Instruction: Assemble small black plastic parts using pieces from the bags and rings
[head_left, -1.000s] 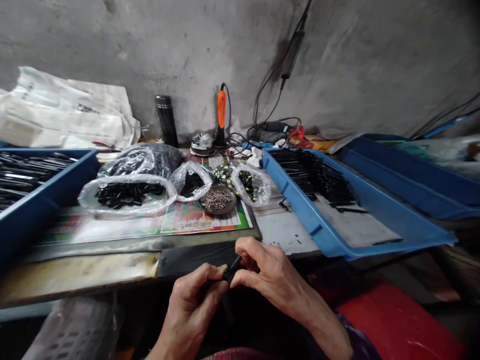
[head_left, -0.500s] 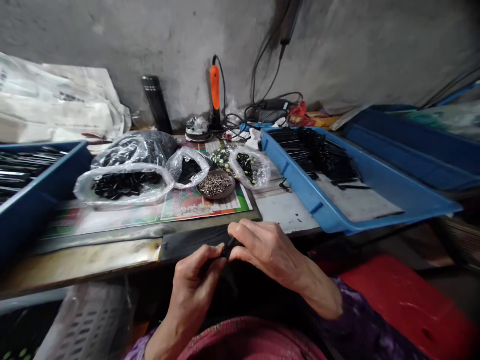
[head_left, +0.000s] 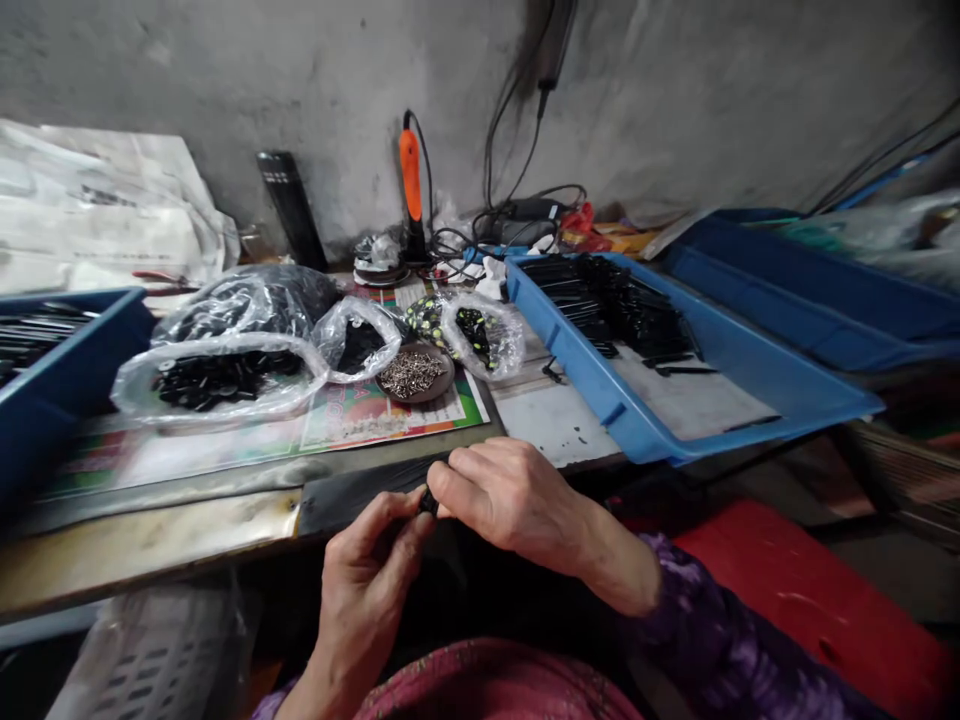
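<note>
From the head view, the left hand [head_left: 364,585] and right hand [head_left: 510,505] meet below the edge of the table [head_left: 555,425], their fingertips [head_left: 444,478] clamped together on a small black piece [head_left: 429,503], its shape too hidden to make out. This close pinch suggests a part needing fine control. The landmark is a shallow round dish [head_left: 442,385] heaped with tiny shiny metal parts, lying nearest the hands, probably for easy reach. Left of the dish, crinkled clear plastic bags [head_left: 217,382] slump open around glossy black pieces, their loose mouths seemingly left open for quick picking. Right of it, a blue plastic tray [head_left: 592,390] holds slender black pieces in rough parallel rows, apparently kept aligned for orderly handling. Behind the dish stands an orange-handled corded tool [head_left: 410,175], its cable trailing among tangled wires.
</note>
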